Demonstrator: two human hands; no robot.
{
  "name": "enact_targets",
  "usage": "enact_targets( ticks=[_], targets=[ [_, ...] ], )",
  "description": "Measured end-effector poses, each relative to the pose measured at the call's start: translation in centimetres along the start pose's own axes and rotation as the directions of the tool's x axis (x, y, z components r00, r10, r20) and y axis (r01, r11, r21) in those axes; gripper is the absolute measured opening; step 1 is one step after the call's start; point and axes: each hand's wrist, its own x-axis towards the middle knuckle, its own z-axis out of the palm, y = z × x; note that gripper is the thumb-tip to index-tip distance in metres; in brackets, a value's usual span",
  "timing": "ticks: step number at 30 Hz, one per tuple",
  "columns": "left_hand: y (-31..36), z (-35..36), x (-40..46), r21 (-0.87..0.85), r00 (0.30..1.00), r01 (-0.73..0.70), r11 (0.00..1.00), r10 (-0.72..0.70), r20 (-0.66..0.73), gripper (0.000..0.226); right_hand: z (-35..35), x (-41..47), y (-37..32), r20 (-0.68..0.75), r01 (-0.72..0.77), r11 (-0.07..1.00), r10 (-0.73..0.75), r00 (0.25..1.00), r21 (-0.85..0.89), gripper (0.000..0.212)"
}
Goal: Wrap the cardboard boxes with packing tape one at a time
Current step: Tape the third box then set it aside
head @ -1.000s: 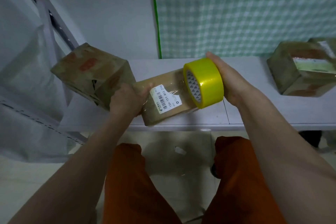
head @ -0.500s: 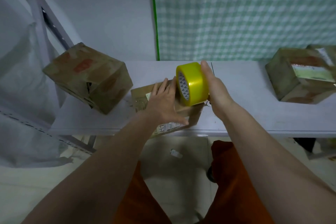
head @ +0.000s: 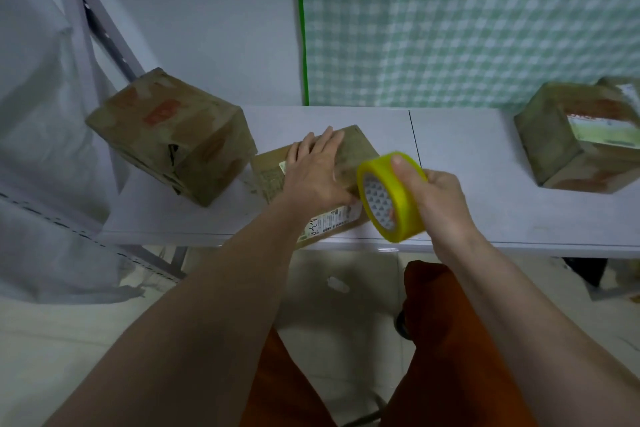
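on the white tabletop [head: 467, 163], near edge, centre: one flat cardboard box [head: 313, 184] with a printed label on its near side, lying under the left hand [head: 317, 172], fingers straight and spread, palm pressing the top. just right of it: yellow tape roll [head: 393, 196], held upright off the surface by the right hand [head: 434, 196], thumb over the outer rim, fingers curled behind. far left: larger taped box [head: 173, 135], tilted. far right: another taped box [head: 581, 139], well apart.
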Motion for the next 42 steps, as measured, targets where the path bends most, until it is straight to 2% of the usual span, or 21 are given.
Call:
enact_targets(
  ticks=[3,10,19,23,25,26,27,28,29,30,31,33,36,42],
  targets=[
    [0.0,-0.1,0.2,0.028,1.0,-0.006,1.0,0.005,0.027,0.122,-0.6,-1.1,1.4,-0.006,-0.029,0.998,0.029,1.0,-0.048,0.057],
    [0.1,0.1,0.1,0.076,0.998,-0.016,0.997,0.011,0.058,0.121,-1.0,-1.4,1.7,-0.03,-0.058,0.985,0.054,0.998,-0.16,0.055],
    [-0.1,0.1,0.2,0.169,0.991,-0.077,0.983,0.057,0.117,0.108,-0.5,-0.6,6.0,-0.012,-0.135,0.972,0.135,0.991,-0.19,0.059],
    [-0.8,-0.6,-0.2,0.196,0.985,-0.134,0.971,0.109,0.133,0.121,-1.0,0.2,7.2,0.08,-0.151,0.966,0.171,0.982,-0.21,0.061],
    [-1.4,-0.8,-0.7,0.226,0.988,-0.123,0.966,0.098,0.117,0.127,-1.2,0.4,7.3,0.094,-0.135,0.954,0.166,0.982,-0.269,0.049],
    [-1.5,-0.7,-1.0,0.269,0.992,-0.098,0.958,0.072,0.106,0.127,-1.1,0.3,7.1,0.05,-0.08,0.927,0.106,0.993,-0.365,0.04],
    [-1.4,-0.6,-1.1,0.322,0.994,-0.067,0.945,0.037,0.098,0.125,-0.9,0.2,6.9,0.001,0.021,0.87,-0.023,1.0,-0.492,0.035],
    [-1.4,-0.5,-1.1,0.365,0.995,-0.037,0.93,0.002,0.097,0.124,-0.4,0.0,6.3,0.011,0.169,0.791,-0.2,0.98,-0.588,0.039],
    [-1.3,-0.4,-1.0,0.389,0.995,-0.018,0.921,-0.023,0.102,0.123,0.3,-0.1,5.8,0.103,0.332,0.692,-0.352,0.93,-0.64,0.046],
    [-1.2,-0.4,-0.8,0.393,0.993,-0.01,0.919,-0.038,0.114,0.122,1.3,0.0,5.4,0.246,0.468,0.583,-0.421,0.873,-0.665,0.053],
    [-1.3,-0.4,-0.7,0.388,0.991,-0.014,0.922,-0.04,0.131,0.121,2.2,0.3,5.4,0.376,0.554,0.479,-0.421,0.826,-0.681,0.061],
    [-1.5,-0.5,-0.6,0.383,0.989,-0.034,0.923,-0.025,0.149,0.119,3.4,1.0,5.4,0.484,0.592,0.347,-0.352,0.801,-0.727,0.073],
    [-1.6,-0.3,-0.8,0.402,0.992,-0.061,0.914,0.011,0.125,0.114,4.3,2.9,4.6,0.504,0.579,0.255,-0.303,0.808,-0.775,0.076],
    [-1.9,-0.4,-0.6,0.41,0.988,-0.072,0.909,0.01,0.153,0.118,6.4,9.0,2.5,0.563,0.582,0.158,-0.151,0.813,-0.798,0.059]
  ],
)
